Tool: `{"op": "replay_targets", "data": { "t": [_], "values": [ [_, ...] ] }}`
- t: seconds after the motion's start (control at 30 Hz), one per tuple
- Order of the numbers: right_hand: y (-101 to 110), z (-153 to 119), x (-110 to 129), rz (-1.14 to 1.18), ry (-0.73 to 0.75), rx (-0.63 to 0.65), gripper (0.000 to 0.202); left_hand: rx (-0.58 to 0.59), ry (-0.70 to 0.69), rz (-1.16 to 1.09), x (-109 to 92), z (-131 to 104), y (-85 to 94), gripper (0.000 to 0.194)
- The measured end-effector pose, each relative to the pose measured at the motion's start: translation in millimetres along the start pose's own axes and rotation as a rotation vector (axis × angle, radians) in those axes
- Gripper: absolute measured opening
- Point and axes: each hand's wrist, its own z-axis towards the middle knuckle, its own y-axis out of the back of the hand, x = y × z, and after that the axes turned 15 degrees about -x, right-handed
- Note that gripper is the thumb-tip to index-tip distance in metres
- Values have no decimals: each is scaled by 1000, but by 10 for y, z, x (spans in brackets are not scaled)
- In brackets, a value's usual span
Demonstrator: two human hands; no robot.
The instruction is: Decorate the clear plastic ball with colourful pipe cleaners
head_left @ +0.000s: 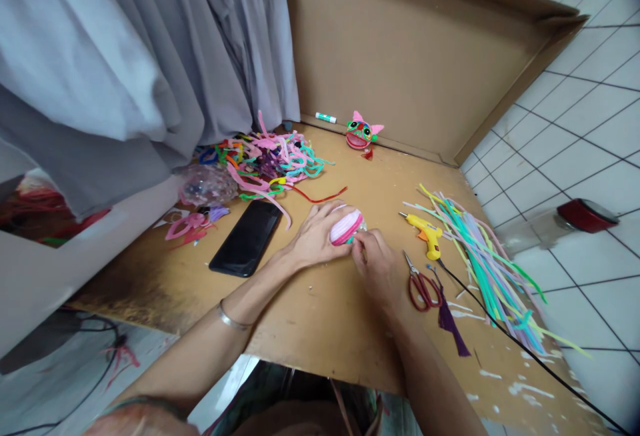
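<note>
My left hand (315,233) is wrapped round a rounded pink-and-white pipe-cleaner piece (346,226), holding it just above the wooden table. Darker pink bands run along the piece's lower side, and a bit of teal shows at its edge. At its right end, my right hand (374,259) has its fingers pinched together against the piece; what is between them is hidden. Right of that hand lie red-handled scissors (424,291) and a yellow hot glue gun (426,235). A black phone (246,239) rests left of my left hand.
A heap of coloured pipe cleaners (273,159) covers the back left beside a grey curtain (225,43). More pipe cleaners (480,263), a purple tassel (450,323) and a black cord (495,323) lie right. A decorated animal head (361,135) and glue stick (326,117) stand near the cardboard (400,56).
</note>
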Motion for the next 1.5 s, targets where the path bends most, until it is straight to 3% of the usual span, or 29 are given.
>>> {"op": "replay_targets", "data": {
  "t": [0.5, 0.6, 0.7, 0.83, 0.93, 1.03, 1.5],
  "values": [
    [19, 21, 33, 54, -69, -15, 13, -11, 26, -23, -17, 11, 1, 58],
    [42, 43, 29, 125, -207, -66, 11, -10, 33, -23, -17, 11, -2, 59],
    [52, 71, -18, 180, -451, -122, 8, 0, 55, -29, -33, 15, 9, 60],
    [8, 77, -113, 357, -757, -75, 38, 17, 92, -38, -60, 22, 38, 60],
    [-52, 51, -154, 579, -874, -8, 52, 21, 101, -40, -68, 25, 53, 62],
    [-102, 20, -172, 681, -900, 21, 52, 28, 80, -46, -73, 29, 58, 61],
    [-164, -25, -202, 583, -869, -19, 45, 36, 79, -36, -76, 26, 58, 59]
  ]
}}
